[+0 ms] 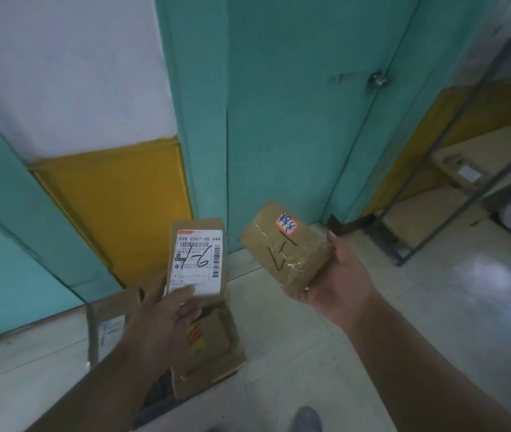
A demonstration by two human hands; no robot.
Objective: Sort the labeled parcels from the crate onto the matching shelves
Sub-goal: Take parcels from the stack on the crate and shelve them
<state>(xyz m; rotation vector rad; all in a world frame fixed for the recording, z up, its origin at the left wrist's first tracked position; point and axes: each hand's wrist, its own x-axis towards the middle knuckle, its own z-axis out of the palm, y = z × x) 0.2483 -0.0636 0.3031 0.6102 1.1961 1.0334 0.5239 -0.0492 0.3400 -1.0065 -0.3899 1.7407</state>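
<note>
floor (325, 322) open between hands — crate (204, 353) below left

Both arms outstretched; left hand (166, 310) and right hand (338, 275) each gripping, palms up.

- A teal door (291, 120) with a round metal knob (378, 78) fills the middle.
- The wall (60, 67) at left is white above, with a yellow panel (113, 207) and teal trim.
- The pale tiled floor (453, 307) shines with reflected light.
- A metal shelf rack (453, 194) stands at right.

Matt brown cardboard parcels (285, 251), one wrapped in glossy clear tape; smooth, shiny tiled floor (435, 307); metal shelf frame (453, 210)
</note>
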